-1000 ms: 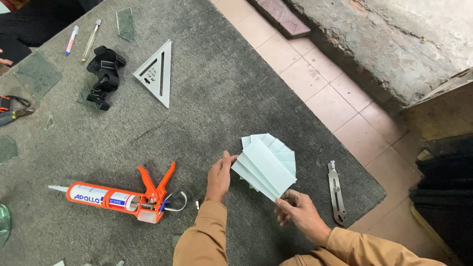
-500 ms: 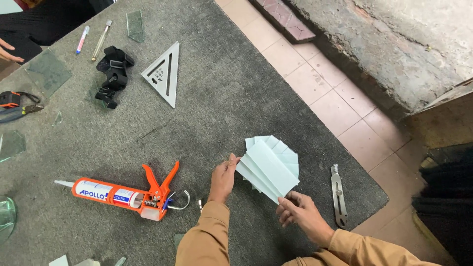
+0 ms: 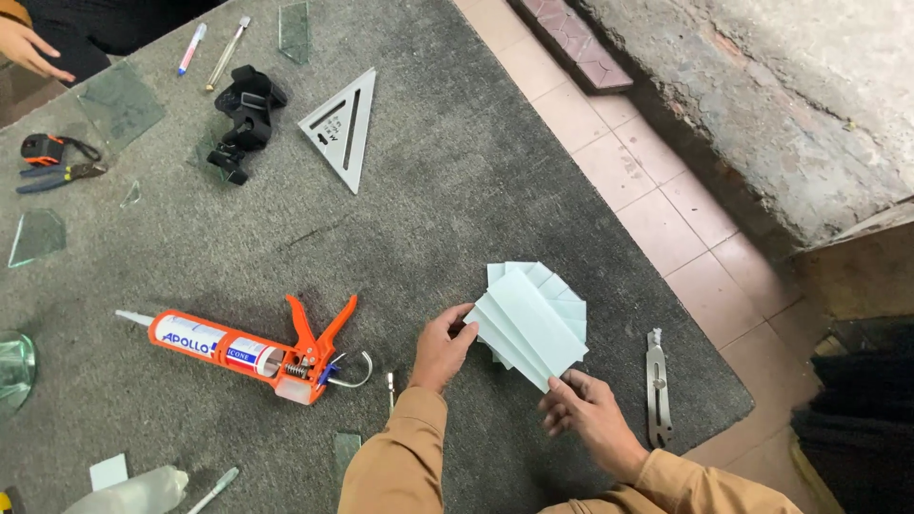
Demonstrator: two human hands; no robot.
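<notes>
Here the left hand (image 3: 441,347) and right hand (image 3: 583,411) each pinch the fanned stack of pale glass panes (image 3: 533,319) on the grey table (image 3: 447,181); an orange caulking gun (image 3: 257,350) at nine o'clock, a metal square (image 3: 345,124) at eleven o'clock

Both arms wear long tan-brown sleeves — plain cloth, creased — hands bare.

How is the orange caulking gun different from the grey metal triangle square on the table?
The caulking gun is orange, long and tube-shaped, with a white nozzle; the triangle square is flat, grey metal with cut-out slots. The caulking gun lies close to the left hand, which along with the right hand holds the fanned pale panes; the triangle square lies farther off. Both rest untouched on the grey felt table.
</notes>
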